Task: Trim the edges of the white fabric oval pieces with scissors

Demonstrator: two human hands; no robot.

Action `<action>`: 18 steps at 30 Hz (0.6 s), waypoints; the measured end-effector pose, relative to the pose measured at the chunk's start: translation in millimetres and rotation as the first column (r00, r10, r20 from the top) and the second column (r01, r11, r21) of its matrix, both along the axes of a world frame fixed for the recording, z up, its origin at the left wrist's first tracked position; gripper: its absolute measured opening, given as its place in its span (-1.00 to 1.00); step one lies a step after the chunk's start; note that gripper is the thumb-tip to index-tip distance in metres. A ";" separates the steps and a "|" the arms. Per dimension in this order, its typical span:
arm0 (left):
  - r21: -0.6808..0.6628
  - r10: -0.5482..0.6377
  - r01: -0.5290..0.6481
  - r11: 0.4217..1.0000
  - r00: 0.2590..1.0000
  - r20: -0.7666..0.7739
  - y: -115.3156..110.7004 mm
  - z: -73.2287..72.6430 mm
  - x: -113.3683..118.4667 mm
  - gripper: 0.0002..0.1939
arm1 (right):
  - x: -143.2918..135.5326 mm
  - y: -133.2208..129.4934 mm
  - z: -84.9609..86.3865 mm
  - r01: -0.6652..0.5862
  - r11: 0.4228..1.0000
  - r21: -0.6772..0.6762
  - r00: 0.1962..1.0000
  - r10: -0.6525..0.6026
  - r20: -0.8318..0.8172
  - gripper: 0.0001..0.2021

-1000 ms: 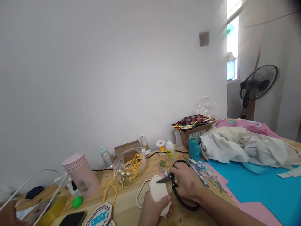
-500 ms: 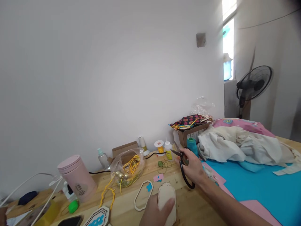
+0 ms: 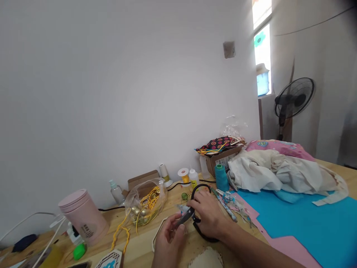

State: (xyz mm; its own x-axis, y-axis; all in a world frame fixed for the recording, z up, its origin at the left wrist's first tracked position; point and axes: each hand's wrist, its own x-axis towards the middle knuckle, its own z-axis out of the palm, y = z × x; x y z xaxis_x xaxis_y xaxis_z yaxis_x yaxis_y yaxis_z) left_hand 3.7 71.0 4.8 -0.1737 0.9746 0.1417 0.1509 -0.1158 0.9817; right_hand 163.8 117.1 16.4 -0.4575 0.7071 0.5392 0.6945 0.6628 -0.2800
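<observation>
My right hand (image 3: 210, 216) holds black-handled scissors (image 3: 201, 187), its fingers at the handle loops. The scissor blades are spread and point left. My left hand (image 3: 169, 238) is closed, with thumb and fingertips at the nearer dark blade; whether they also pinch something small is hidden. A cream rounded piece (image 3: 206, 258) with a ragged edge lies at the bottom of the view, out of both hands. The cream outline frame (image 3: 156, 234) is partly covered by my left hand. Behind the scissors sits a small tangle of green thread (image 3: 184, 196).
A pink canister (image 3: 83, 216) and a bag of gold bells and yellow cord (image 3: 146, 203) stand left. A glue bottle (image 3: 193, 178), yellow spool (image 3: 183, 176) and teal thread cone (image 3: 221, 178) are behind. Blue sheet (image 3: 301, 219), white cloth (image 3: 259, 171) and scraps (image 3: 235, 203) lie right.
My left hand has let go of the cream piece and moved up to the scissor blades. My right hand has turned the scissors and brought them left and nearer. The view has shifted slightly right.
</observation>
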 end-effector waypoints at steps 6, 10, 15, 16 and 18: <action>-0.049 0.103 -0.099 0.994 0.989 0.105 4.3 -0.8 -7.4 -0.72 | -3.4 -6.1 4.6 0.000 0.999 -0.055 0.993 0.006 0.115 -0.70; -0.102 0.261 -0.244 0.964 0.944 0.205 8.5 -3.5 -14.3 -0.63 | 3.7 -1.6 3.2 0.080 0.990 -0.114 0.994 -0.071 0.084 -0.69; -0.181 0.370 -0.334 0.925 0.902 0.221 9.6 -0.5 -22.8 -0.57 | 3.6 3.3 -0.6 0.113 0.979 -0.173 0.993 -0.104 0.060 -0.68; -0.193 0.384 -0.348 0.917 0.901 0.201 8.8 1.0 -23.5 -0.57 | 2.7 3.6 -0.5 0.124 0.975 -0.185 0.991 -0.113 0.066 -0.68; -0.207 0.429 -0.400 0.893 0.895 0.122 6.9 4.7 -24.2 -0.56 | 0.9 3.8 0.9 0.145 0.967 -0.209 0.988 -0.132 0.075 -0.67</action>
State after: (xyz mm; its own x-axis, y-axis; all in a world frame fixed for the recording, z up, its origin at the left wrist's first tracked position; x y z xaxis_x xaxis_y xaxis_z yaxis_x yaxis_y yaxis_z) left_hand -20.5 77.8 9.5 -0.5731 0.8150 -0.0855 -0.0130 0.0953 0.9954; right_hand 164.6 120.9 17.3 -0.3739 0.8613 0.3441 0.7951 0.4886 -0.3593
